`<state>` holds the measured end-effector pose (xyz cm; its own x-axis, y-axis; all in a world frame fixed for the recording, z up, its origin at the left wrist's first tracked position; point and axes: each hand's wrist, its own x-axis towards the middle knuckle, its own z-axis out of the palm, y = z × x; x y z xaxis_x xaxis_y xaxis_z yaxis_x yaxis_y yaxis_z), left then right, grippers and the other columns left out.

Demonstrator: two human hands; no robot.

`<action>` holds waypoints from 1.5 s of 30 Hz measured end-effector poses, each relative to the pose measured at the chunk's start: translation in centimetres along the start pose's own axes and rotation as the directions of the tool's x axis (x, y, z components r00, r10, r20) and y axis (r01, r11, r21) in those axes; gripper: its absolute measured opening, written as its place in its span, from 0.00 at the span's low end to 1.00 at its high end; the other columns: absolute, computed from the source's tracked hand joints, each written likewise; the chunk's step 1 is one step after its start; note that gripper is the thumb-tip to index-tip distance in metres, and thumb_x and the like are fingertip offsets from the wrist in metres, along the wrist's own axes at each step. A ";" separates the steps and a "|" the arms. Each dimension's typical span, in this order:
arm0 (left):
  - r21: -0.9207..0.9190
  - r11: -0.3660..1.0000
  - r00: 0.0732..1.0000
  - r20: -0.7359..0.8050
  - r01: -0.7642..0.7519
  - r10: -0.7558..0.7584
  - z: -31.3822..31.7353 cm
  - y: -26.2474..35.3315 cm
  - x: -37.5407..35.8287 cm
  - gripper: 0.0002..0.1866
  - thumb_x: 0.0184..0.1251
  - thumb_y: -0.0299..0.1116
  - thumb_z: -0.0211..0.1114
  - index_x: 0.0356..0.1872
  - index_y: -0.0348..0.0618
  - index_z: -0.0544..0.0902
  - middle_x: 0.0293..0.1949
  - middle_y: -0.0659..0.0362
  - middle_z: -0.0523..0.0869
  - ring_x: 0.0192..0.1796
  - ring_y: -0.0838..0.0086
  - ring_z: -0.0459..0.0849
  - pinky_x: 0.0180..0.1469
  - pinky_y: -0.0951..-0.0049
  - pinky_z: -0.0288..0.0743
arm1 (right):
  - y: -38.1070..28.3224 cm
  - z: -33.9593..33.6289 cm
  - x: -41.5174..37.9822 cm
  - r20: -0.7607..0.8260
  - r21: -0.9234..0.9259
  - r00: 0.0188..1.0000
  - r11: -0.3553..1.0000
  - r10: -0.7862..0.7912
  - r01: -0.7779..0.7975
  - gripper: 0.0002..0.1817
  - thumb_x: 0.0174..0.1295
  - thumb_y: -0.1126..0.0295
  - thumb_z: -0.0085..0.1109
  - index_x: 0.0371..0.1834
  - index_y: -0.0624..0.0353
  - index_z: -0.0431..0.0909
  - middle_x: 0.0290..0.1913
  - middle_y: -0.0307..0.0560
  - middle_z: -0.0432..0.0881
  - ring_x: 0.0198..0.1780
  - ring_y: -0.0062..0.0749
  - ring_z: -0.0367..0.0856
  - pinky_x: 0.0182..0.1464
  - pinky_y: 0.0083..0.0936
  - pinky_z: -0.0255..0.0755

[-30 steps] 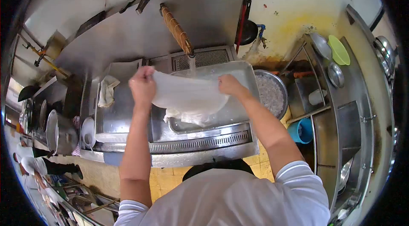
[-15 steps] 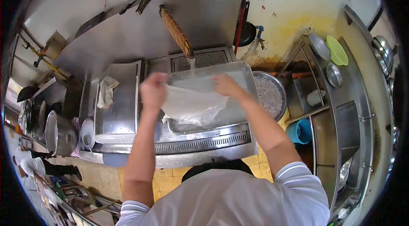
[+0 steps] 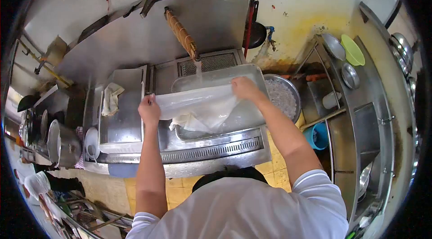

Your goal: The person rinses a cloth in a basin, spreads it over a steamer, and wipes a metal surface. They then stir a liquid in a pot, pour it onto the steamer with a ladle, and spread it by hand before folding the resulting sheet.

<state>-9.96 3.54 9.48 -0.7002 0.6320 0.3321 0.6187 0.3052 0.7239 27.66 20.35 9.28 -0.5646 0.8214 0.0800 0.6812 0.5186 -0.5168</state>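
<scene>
A wet white cloth is stretched sideways between my two hands above a shallow metal tray with water in it. My left hand is closed on the cloth's left end, beyond the tray's left edge. Over the right part of the tray, my right hand grips the other end, its fingertips partly hidden. The cloth's lower part sags and lies bunched in the tray. Behind it, water runs from a wrapped spout into the back of the tray.
A folded cloth lies on the steel cover to the left. Right of the tray stands a round metal basin of whitish contents. Farther right are a blue bucket and metal shelving. Another person is at lower left.
My left hand has moved left and slightly down, drawing the cloth out wide and taut along its top edge. My right hand has shifted slightly right.
</scene>
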 end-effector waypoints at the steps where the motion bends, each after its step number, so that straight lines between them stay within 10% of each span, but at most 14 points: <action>1: 0.060 0.995 0.997 0.021 0.075 -0.076 0.6 -1.4 -0.3 0.14 0.66 0.38 0.72 0.36 0.33 0.88 0.32 0.42 0.90 0.37 0.50 0.90 0.45 0.54 0.81 | 0.2 -0.1 0.2 -0.011 0.000 1.000 1.000 -0.006 0.006 0.14 0.66 0.66 0.53 0.41 0.63 0.86 0.40 0.64 0.87 0.43 0.61 0.86 0.50 0.48 0.78; 6: 0.120 0.986 0.914 0.402 -0.115 0.058 5.0 -0.5 -2.4 0.26 0.54 0.43 0.81 0.49 0.36 0.86 0.50 0.44 0.89 0.52 0.49 0.88 0.56 0.54 0.81 | -5.8 -1.5 1.3 -0.069 0.315 0.997 0.948 -0.023 0.043 0.09 0.59 0.66 0.65 0.33 0.61 0.87 0.34 0.58 0.88 0.38 0.51 0.88 0.44 0.41 0.80; 10: -0.561 0.777 0.646 0.486 -0.285 0.588 8.0 11.1 -4.8 0.28 0.59 0.43 0.78 0.56 0.36 0.84 0.49 0.42 0.89 0.52 0.53 0.89 0.55 0.57 0.80 | -11.6 -2.3 2.4 0.015 0.325 0.993 0.940 -0.115 0.104 0.10 0.55 0.65 0.71 0.31 0.61 0.88 0.32 0.53 0.89 0.36 0.45 0.88 0.42 0.37 0.80; 16: -0.206 0.952 0.707 0.637 -0.227 0.307 6.4 15.5 -1.8 0.16 0.66 0.39 0.72 0.47 0.37 0.88 0.35 0.44 0.90 0.41 0.60 0.91 0.45 0.59 0.80 | -8.9 -2.7 3.9 -0.249 0.741 0.963 0.660 0.099 0.124 0.11 0.59 0.72 0.68 0.42 0.66 0.90 0.37 0.49 0.91 0.40 0.30 0.88 0.46 0.28 0.80; 20: -0.249 0.952 0.757 0.584 -0.177 0.293 6.0 16.1 -1.1 0.13 0.65 0.37 0.71 0.45 0.40 0.89 0.36 0.44 0.90 0.40 0.57 0.91 0.44 0.60 0.80 | -7.2 0.7 4.4 -0.075 0.890 0.991 0.456 0.113 0.015 0.21 0.65 0.80 0.55 0.63 0.68 0.79 0.52 0.49 0.88 0.52 0.33 0.86 0.61 0.29 0.78; 23: -0.272 0.930 0.768 0.531 -0.246 0.358 5.1 16.9 -1.3 0.12 0.62 0.34 0.70 0.45 0.42 0.90 0.38 0.44 0.90 0.41 0.53 0.91 0.46 0.59 0.82 | -8.8 2.8 4.1 0.047 0.988 0.995 0.147 -0.090 -0.034 0.23 0.64 0.82 0.52 0.63 0.68 0.77 0.50 0.47 0.87 0.49 0.31 0.86 0.54 0.28 0.79; 28: -0.151 0.796 0.767 0.214 -0.586 0.605 1.2 20.0 -2.6 0.15 0.56 0.24 0.65 0.45 0.45 0.90 0.38 0.47 0.91 0.42 0.55 0.92 0.48 0.59 0.84 | -14.4 0.4 2.3 0.064 0.974 0.998 0.218 -0.028 -0.057 0.13 0.64 0.79 0.55 0.50 0.65 0.83 0.41 0.42 0.86 0.39 0.26 0.83 0.41 0.29 0.76; 36: -0.209 0.748 0.775 -0.242 -0.630 0.585 -9.3 25.1 -0.6 0.08 0.71 0.32 0.67 0.42 0.38 0.90 0.31 0.52 0.90 0.35 0.72 0.88 0.41 0.70 0.79 | -13.3 -0.6 -0.7 0.034 0.711 0.996 0.702 -0.085 0.036 0.13 0.62 0.74 0.54 0.45 0.67 0.85 0.36 0.51 0.88 0.39 0.36 0.85 0.44 0.34 0.76; 39: -0.211 0.894 0.888 -0.336 -0.396 0.314 -12.0 25.0 0.6 0.05 0.68 0.28 0.70 0.40 0.39 0.90 0.34 0.50 0.92 0.33 0.67 0.89 0.40 0.69 0.81 | -6.5 1.3 -3.1 0.070 0.510 0.998 0.859 0.008 -0.043 0.16 0.60 0.72 0.57 0.49 0.64 0.85 0.41 0.64 0.88 0.42 0.49 0.87 0.48 0.38 0.78; 41: -0.218 0.925 0.940 -0.213 -0.312 0.267 -10.5 21.9 2.0 0.05 0.67 0.27 0.70 0.39 0.39 0.89 0.33 0.50 0.91 0.34 0.65 0.89 0.41 0.68 0.81 | 0.4 3.6 -3.8 -0.094 0.248 0.996 0.969 -0.002 0.026 0.17 0.60 0.71 0.58 0.52 0.61 0.85 0.44 0.65 0.87 0.44 0.52 0.87 0.50 0.39 0.78; 44: -0.285 0.852 0.897 -0.081 -0.439 0.435 -2.0 14.9 2.5 0.05 0.64 0.24 0.68 0.39 0.38 0.88 0.35 0.49 0.91 0.36 0.62 0.91 0.42 0.64 0.82 | 1.4 1.1 -3.3 0.065 0.068 0.991 0.991 0.113 -0.118 0.16 0.62 0.73 0.57 0.51 0.65 0.85 0.46 0.58 0.90 0.48 0.37 0.88 0.51 0.34 0.79; 45: -0.307 0.838 0.881 -0.003 -0.452 0.474 -0.4 14.9 1.2 0.07 0.62 0.22 0.67 0.40 0.38 0.88 0.36 0.48 0.91 0.39 0.61 0.91 0.43 0.63 0.82 | -0.5 0.3 -2.4 0.007 0.279 0.995 0.955 0.100 -0.098 0.16 0.61 0.73 0.58 0.51 0.65 0.85 0.47 0.57 0.90 0.49 0.36 0.88 0.51 0.33 0.79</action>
<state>-1.77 8.55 20.93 -0.3247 0.6987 0.6375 0.7255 -0.2485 0.6418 28.55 18.04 9.09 -0.4966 0.8677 0.0222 0.5759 0.3485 -0.7396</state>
